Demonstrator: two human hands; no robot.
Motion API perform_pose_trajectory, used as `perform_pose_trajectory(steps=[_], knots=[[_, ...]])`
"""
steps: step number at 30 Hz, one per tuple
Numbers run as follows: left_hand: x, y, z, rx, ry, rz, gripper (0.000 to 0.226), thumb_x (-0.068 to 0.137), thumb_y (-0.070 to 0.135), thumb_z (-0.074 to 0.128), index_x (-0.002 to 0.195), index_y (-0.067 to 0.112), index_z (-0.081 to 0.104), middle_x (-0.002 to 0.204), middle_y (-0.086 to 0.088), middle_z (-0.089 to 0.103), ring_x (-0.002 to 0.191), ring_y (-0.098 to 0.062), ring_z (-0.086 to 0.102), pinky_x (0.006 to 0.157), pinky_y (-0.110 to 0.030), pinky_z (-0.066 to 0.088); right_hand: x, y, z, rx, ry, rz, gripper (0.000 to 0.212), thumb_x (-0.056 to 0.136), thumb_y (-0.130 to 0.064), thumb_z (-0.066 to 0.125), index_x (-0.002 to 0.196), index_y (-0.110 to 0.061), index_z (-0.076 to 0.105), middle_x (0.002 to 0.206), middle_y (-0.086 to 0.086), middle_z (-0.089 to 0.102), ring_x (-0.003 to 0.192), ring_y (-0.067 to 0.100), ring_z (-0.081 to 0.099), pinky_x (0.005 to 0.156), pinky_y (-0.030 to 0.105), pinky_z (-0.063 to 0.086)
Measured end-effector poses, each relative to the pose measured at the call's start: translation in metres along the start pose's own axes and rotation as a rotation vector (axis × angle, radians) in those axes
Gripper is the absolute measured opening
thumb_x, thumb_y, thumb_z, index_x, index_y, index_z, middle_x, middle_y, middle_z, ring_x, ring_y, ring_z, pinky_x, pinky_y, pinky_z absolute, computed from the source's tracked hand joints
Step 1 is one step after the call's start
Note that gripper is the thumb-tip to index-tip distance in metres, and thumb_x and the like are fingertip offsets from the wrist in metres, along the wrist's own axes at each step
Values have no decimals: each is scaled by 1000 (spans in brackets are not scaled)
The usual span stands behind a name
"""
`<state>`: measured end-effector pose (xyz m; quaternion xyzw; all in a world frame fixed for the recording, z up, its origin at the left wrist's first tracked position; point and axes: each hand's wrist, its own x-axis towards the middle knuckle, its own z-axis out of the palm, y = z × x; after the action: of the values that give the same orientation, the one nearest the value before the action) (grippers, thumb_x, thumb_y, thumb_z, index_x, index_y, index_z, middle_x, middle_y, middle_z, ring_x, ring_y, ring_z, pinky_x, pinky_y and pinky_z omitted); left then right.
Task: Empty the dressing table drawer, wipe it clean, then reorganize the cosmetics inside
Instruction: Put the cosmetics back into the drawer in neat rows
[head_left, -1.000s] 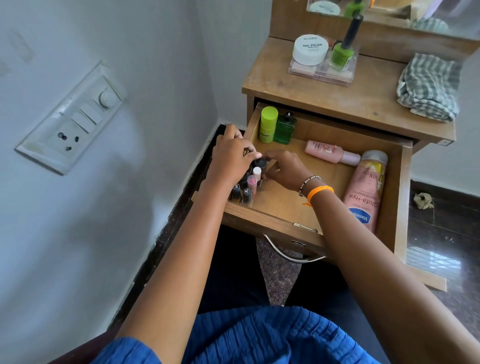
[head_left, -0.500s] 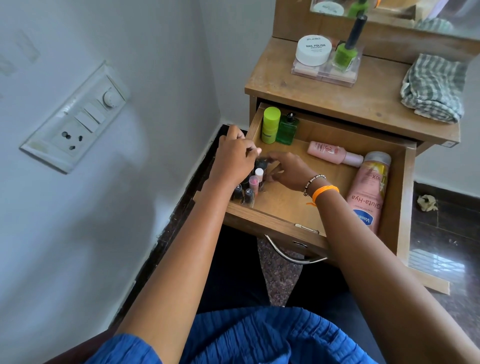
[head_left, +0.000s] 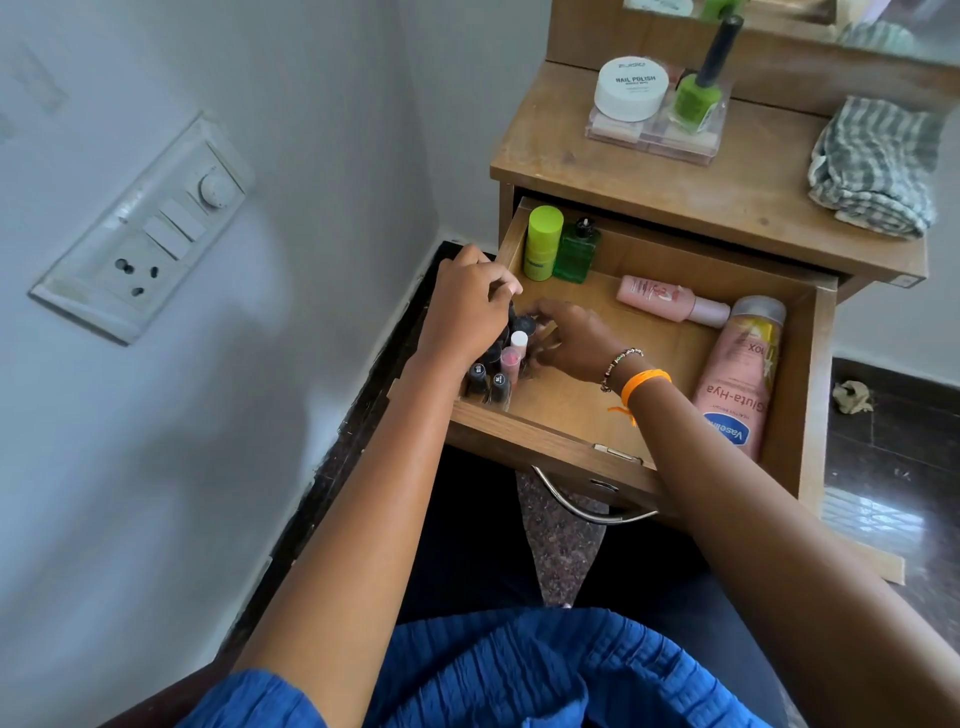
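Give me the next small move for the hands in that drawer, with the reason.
Probably steady and align the small bottles in the drawer's front left corner: both hands, left hand and right hand, sit on that cluster, which looks crowded and uneven.

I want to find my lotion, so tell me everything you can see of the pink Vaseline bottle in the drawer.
The Vaseline bottle is a tall pink plastic bottle with a silvery cap, a blue Vaseline logo and "Gluta-Hya" printed on it. It lies flat along the drawer's right wall, cap towards the back. A smaller pink bottle lies by its cap. Neither hand touches it.
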<state>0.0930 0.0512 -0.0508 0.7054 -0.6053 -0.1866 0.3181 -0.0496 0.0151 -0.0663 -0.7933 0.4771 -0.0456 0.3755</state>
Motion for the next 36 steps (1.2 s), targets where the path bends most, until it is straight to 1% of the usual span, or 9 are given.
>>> perform_pose_trajectory(steps=[6,8,11,16,19,22,24,31,36], knots=[[3,-2,1,9,-9,20,14,90,13,58,88,15,72,94,4,46,94,-21,51,77,-29,46,-7,0,-19,-51,25,-43,41,82,-3,62,121,-13,56,115,11,58,96,27,61,76,25,42],[5,-1,0,-8,5,23,14,90,12,59,89,16,72,92,3,47,91,-19,51,76,-26,45,-13,-3,-33,56,188,-58,27,84,-6,61,110,-12,63,100,5,62,84,21,61,71,24,43],[11,11,-5,-65,63,31,15,90,10,59,89,16,73,88,4,47,81,-10,48,69,-8,36,-21,-5,-62,239,502,-94,13,85,-9,59,91,-16,68,72,-10,58,62,2,52,59,11,39],[43,55,-13,-194,68,64,15,90,14,58,102,17,67,92,8,45,76,3,45,68,3,33,-6,9,-111,264,865,-3,10,84,-12,55,88,-16,63,72,-4,55,57,0,47,55,9,34],[76,81,-4,-229,101,76,35,87,18,63,121,17,55,101,6,43,87,-2,48,78,-6,39,16,20,-127,234,1063,45,15,79,-15,57,93,-18,52,77,-5,47,76,17,51,68,22,34],[110,94,14,-228,82,14,51,83,18,66,130,16,46,120,-2,44,114,-18,47,98,-28,43,37,27,-137,24,1072,43,35,76,-22,62,105,-5,52,100,6,53,97,30,50,84,27,27],[126,99,24,-204,84,-24,56,82,17,67,132,14,43,128,-7,42,121,-23,43,103,-34,41,47,28,-140,-33,1058,59,45,76,-30,65,111,-5,53,112,12,54,103,33,49,86,26,25],[158,107,42,-215,76,-25,81,80,25,72,145,9,27,143,-10,34,133,-24,35,106,-28,31,55,31,-138,-149,1053,152,43,82,-42,59,119,-19,56,112,13,50,107,30,46,87,37,37],[168,110,50,-174,114,10,77,80,20,71,144,7,30,143,-12,36,132,-26,36,104,-26,32,52,29,-136,-122,1087,126,33,82,-35,59,107,-12,59,111,14,53,105,32,48,83,39,38]])
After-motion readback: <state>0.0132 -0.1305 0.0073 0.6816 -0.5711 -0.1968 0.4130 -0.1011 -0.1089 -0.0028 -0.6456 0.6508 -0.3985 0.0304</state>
